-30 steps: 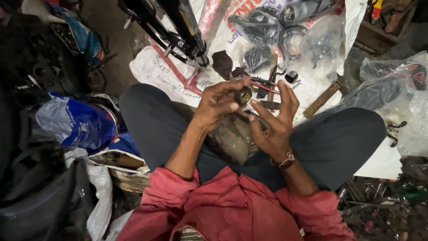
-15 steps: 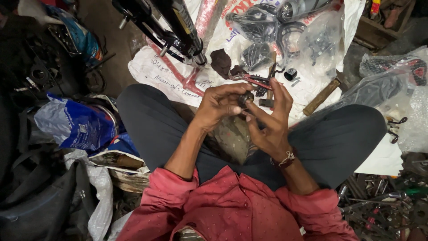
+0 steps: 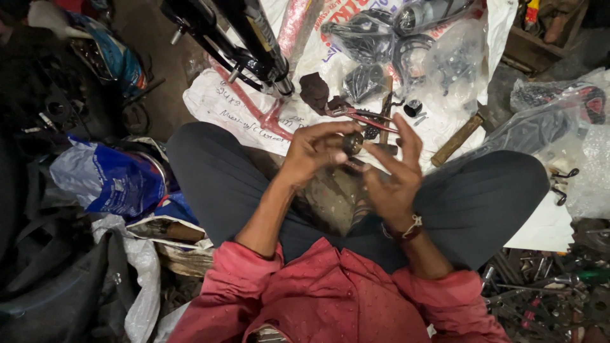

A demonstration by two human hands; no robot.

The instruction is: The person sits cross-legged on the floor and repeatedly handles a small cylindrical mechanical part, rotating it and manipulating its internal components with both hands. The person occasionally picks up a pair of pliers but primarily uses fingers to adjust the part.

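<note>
The left hand keeps its fingers clamped on a small dark round part above the lap (earlier it showed brassy), while the right hand has opened, fingers spread apart beside it.

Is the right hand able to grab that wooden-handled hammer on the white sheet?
Probably yes. The hammer lies in the open on the white sheet, just beyond the right knee, with nothing on top of it. The right hand is spread open beside the small round part that the left hand pinches.
</note>
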